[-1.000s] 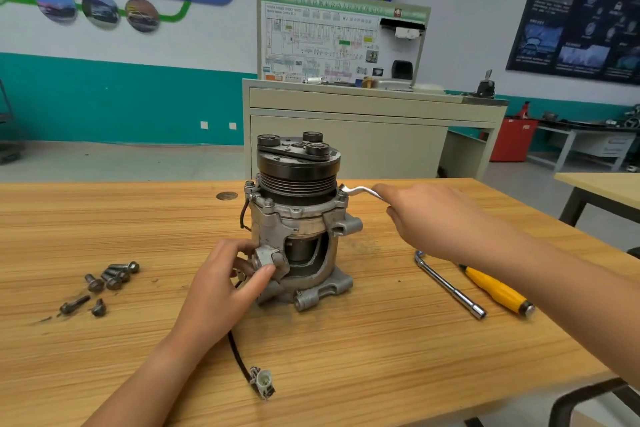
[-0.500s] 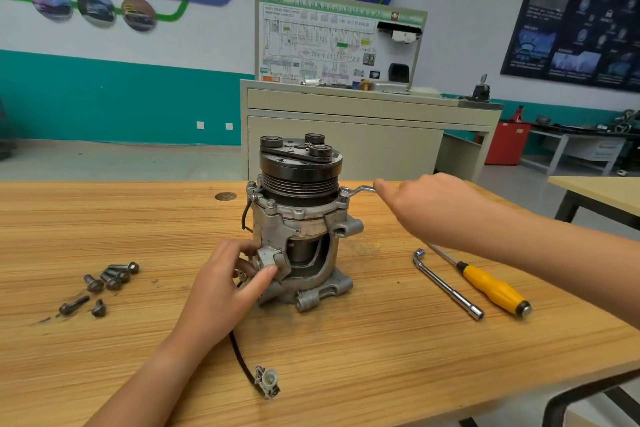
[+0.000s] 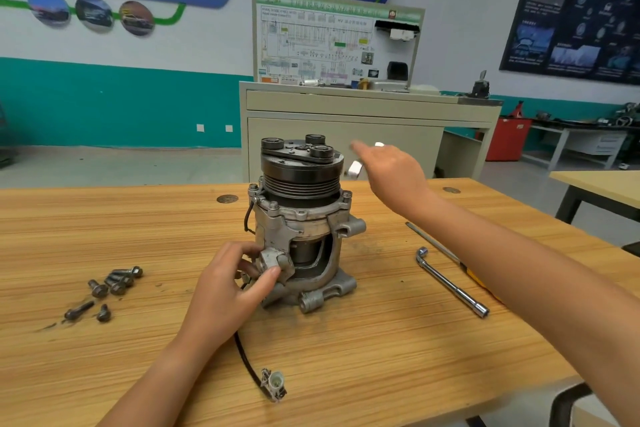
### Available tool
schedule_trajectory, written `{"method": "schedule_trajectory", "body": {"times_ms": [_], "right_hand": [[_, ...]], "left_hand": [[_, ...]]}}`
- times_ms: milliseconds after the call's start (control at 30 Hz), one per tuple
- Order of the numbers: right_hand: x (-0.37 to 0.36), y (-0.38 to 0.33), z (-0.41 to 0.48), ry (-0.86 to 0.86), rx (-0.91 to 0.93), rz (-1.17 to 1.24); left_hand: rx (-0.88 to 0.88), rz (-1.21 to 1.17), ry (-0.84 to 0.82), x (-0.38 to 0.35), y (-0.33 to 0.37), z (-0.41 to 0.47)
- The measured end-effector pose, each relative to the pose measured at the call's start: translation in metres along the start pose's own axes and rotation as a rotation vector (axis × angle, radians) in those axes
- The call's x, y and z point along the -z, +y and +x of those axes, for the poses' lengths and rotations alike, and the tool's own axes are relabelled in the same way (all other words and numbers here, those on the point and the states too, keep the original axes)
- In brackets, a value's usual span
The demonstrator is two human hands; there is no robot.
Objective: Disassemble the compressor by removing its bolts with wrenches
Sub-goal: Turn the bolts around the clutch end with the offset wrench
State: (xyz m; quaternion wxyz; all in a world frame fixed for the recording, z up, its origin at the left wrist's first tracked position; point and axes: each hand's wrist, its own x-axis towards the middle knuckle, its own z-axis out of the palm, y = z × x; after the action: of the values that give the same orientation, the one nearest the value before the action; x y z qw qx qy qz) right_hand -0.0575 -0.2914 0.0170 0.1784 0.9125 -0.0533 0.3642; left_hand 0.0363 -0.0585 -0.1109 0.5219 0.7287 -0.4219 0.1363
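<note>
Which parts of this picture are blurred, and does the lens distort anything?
Head view: the right hand and the wrench it holds are smeared by motion; the compressor and left hand are sharp; the wide lens bows the table.

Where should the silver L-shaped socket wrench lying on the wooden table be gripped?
Grip the silver L-shaped socket wrench mid-shaft, coming from above: it lies flat on the wooden table, and the long straight bar is bare, while the bent end is short.
</note>
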Motion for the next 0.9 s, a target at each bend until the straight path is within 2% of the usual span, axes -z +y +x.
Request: {"method": "schedule_trajectory", "body": {"times_ms": [67,133,300,433,633,900], "right_hand": [[0.015,-0.003,-0.008,-0.032,-0.236,0.060],[0.029,-0.007,-0.021,-0.045,-0.314,0.117],[0.061,-0.023,-0.052,-0.310,-0.211,-0.107],[0.063,-0.033,-0.046,-0.511,-0.149,-0.187],[0.068,-0.040,-0.023,-0.576,0.072,-0.447],[0.068,-0.019,-0.014,-0.623,0.155,-0.404]], "left_hand": [[0.005,-0.004,-0.001,0.000,-0.001,0.000],[0.004,-0.001,0.000,0.000,-0.001,0.000],[0.013,0.007,-0.005,0.000,0.000,0.000],[0.017,0.013,-0.004,0.001,0.000,0.000],[0.022,-0.004,-0.010,0.000,0.000,0.000],[0.043,-0.008,-0.009,0.000,0.002,-0.001]]}}
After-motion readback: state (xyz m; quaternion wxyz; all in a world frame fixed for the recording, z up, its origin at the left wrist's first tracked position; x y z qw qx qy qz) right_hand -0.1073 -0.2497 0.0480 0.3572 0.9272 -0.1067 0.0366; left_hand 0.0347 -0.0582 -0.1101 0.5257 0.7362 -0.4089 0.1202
